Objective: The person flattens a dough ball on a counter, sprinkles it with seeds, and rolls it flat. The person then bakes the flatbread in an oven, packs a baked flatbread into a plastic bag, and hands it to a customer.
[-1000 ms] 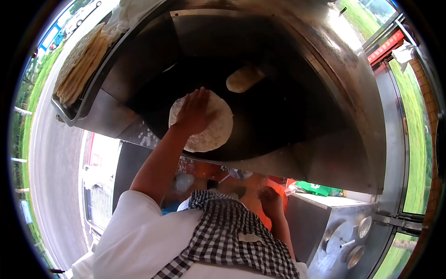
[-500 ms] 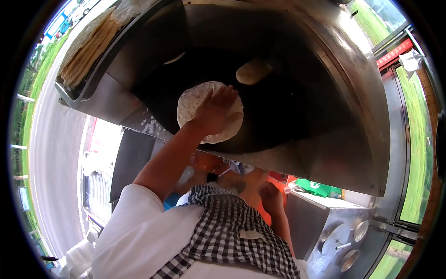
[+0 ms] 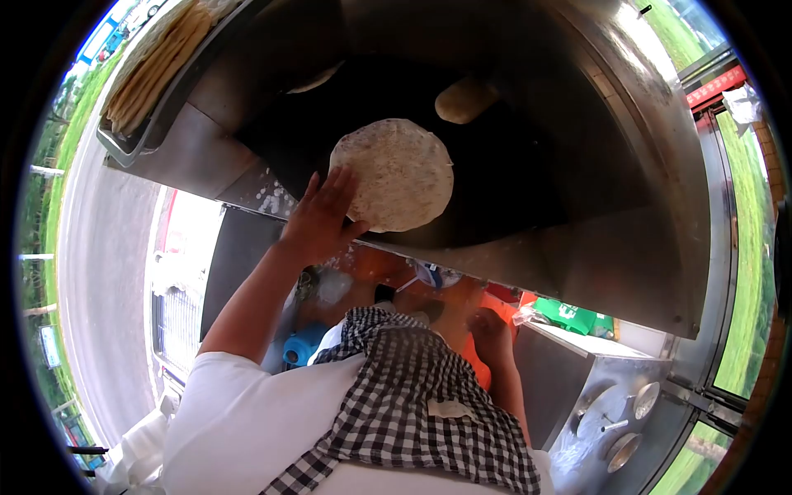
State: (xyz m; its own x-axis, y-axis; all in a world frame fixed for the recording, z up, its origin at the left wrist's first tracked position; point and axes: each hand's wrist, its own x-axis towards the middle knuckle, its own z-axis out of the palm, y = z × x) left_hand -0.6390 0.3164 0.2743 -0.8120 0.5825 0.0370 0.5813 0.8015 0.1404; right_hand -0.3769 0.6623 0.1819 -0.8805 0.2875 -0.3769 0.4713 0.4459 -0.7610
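A round, speckled flatbread (image 3: 398, 175) lies on the dark griddle (image 3: 511, 194). My left hand (image 3: 324, 216) is at its left edge, palm down with the fingers spread, fingertips touching or just over the rim. Lower down, beside the checked apron, my right hand (image 3: 490, 327) hangs with its fingers curled; whether anything is inside it is hidden. A smaller oval piece of dough (image 3: 464, 101) sits farther back on the griddle. Another pale piece (image 3: 318, 80) shows at the back left.
A grey tray (image 3: 124, 151) at the upper left holds a stack of flatbreads (image 3: 157, 70). The metal edge of the griddle runs in front of me. At the lower right stands a metal cabinet (image 3: 569, 388) with round dials, a green package (image 3: 573, 315) behind it.
My left hand has slid from the top of the flatbread to its left edge, uncovering it. The whole view has shifted somewhat. My right hand stays low and curled.
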